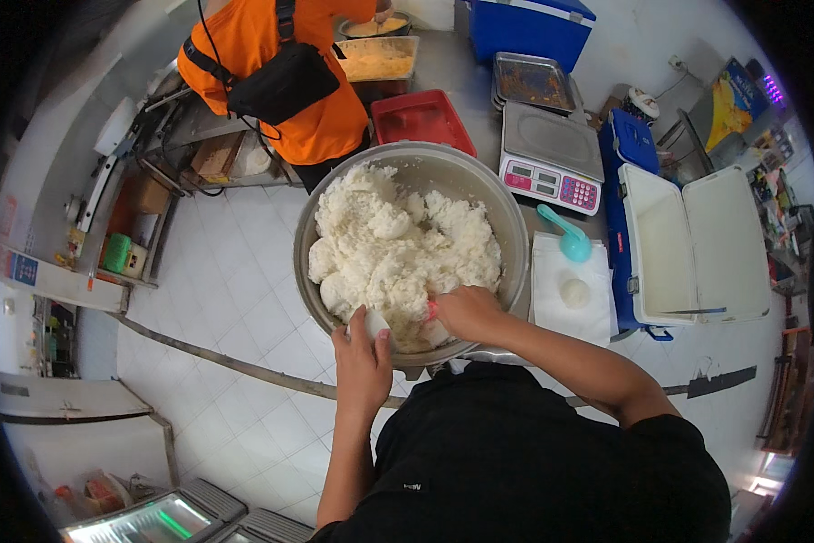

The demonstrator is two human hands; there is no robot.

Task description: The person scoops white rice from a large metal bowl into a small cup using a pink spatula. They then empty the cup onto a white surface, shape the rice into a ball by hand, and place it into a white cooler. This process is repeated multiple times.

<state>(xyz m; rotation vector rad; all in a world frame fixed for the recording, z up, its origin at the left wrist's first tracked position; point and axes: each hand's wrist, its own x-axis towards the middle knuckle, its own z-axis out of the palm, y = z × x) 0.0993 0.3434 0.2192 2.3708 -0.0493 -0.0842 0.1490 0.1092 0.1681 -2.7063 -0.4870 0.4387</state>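
Note:
Before me stands a wide metal basin (pixel 518 224) heaped with clumpy white cooked rice (pixel 373 251). At its near edge, my left hand (pixel 364 360) holds a small white cup-like piece (pixel 378 324), partly covered by the fingers. My right hand (pixel 467 313) is pushed into the rice, gripping a pink-handled tool (pixel 432 310) whose working end is mostly hidden. To the right of the basin lies a stack of white paper sheets (pixel 549 305). A round, flat white portion (pixel 575 293) rests on the sheets, and a turquoise scoop (pixel 573 243) lies across their far edge.
A digital scale (pixel 549 163) stands beyond the sheets, beside an open blue cooler (pixel 658 251). Past the basin are a red tray (pixel 420 122) and a pan of yellow food (pixel 373 64). A person in an orange shirt (pixel 325 129) works at the far left of the counter.

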